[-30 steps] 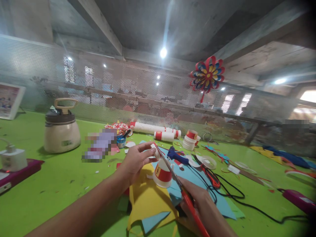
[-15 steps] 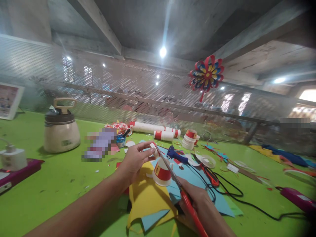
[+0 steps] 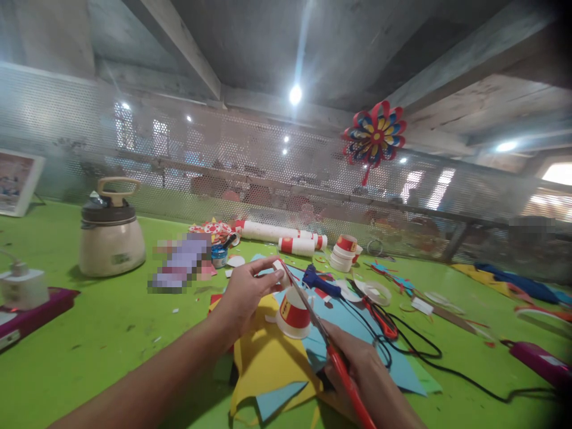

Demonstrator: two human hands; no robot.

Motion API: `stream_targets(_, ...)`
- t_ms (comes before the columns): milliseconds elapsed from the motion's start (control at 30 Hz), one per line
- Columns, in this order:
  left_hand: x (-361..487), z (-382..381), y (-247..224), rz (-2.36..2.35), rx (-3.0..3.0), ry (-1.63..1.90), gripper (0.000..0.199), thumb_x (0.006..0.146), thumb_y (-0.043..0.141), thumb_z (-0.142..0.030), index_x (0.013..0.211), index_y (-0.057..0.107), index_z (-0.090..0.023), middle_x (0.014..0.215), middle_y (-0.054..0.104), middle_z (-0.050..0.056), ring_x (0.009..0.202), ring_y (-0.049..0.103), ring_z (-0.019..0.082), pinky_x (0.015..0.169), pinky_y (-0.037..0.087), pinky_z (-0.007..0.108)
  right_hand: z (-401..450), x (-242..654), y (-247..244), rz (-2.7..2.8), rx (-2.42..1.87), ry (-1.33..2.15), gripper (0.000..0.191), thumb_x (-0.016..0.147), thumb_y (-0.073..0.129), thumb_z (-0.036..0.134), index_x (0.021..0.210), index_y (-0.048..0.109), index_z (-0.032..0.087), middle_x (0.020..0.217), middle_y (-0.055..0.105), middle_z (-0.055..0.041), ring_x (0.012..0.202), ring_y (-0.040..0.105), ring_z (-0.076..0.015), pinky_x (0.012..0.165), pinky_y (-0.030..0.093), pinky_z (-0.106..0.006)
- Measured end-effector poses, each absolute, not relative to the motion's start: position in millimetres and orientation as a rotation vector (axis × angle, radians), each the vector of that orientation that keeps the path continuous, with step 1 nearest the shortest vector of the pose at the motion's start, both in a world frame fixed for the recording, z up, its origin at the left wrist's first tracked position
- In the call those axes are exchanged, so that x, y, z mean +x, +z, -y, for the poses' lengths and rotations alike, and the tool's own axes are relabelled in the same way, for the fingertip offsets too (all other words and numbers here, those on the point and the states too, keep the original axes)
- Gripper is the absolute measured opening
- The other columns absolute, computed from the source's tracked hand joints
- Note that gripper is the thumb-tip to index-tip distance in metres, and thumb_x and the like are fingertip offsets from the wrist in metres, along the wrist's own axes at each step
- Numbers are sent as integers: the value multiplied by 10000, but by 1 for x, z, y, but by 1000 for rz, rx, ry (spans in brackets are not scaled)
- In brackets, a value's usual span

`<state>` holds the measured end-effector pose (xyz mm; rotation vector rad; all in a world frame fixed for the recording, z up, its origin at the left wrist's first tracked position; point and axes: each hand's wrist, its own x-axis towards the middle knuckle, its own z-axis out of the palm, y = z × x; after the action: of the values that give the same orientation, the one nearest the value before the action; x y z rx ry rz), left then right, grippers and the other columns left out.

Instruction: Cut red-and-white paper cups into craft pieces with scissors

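My left hand pinches a small white paper piece with a red edge between thumb and fingers. In my right hand is a pair of red-handled scissors, its blades pointing up and left, their tips at the paper piece. Below the blades a red and white paper cup stands upside down, partly hidden by them. Under it lie a yellow sheet and a light blue sheet. A blue glue gun rests just beyond the scissors.
Stacked paper cups lie at the back, with more cups standing beside them. A black cord runs to the right past a red-handled tool. At left are a large jug and a power strip.
Almost nothing differs. Both hands, the white piece and the scissors keep nearly the same place, with only a slight shift of the whole view.
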<state>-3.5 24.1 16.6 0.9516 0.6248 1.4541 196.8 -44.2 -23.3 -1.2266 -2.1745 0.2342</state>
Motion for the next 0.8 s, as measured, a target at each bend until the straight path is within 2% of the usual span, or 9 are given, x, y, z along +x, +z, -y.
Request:
stream_targets(200,-3,-23,17,-635,947,1442,504,586,810,-184,1043,642,-56,847,696,113,699,642,185,825,510,416,43,198,-23,2193,-1208,205,619,690,436,57,1282,499,226,1092,683,-33,912,653,-215,767,494,-252)
stream_targets(433,-5,-25,17,-609,929,1429,473,578,808,-144,1014,641,-71,872,694,113,763,647,201,836,503,394,46,197,-20,2183,-1206,200,631,668,471,28,1273,519,202,943,708,-8,781,658,-177,684,489,-196)
stream_targets(533,-8,-28,16,-568,929,1406,478,607,797,-155,1047,628,-78,852,695,112,791,649,204,857,491,386,46,196,-17,2154,-1187,238,621,662,461,19,1246,548,208,856,697,5,784,652,-178,723,496,-215)
stream_targets(667,-11,-29,16,-567,983,1397,440,646,778,-198,1045,633,-82,821,685,102,776,647,206,829,499,391,42,199,-21,2157,-1165,240,632,678,469,52,1282,519,230,1066,675,-29,930,641,-211,817,497,-278)
stream_targets(800,-12,-30,15,-589,1024,1403,453,621,790,-193,1034,630,-95,800,665,79,728,634,196,747,521,387,40,200,-24,2165,-1161,218,648,682,499,74,1308,498,242,1088,672,-32,945,643,-220,803,514,-286)
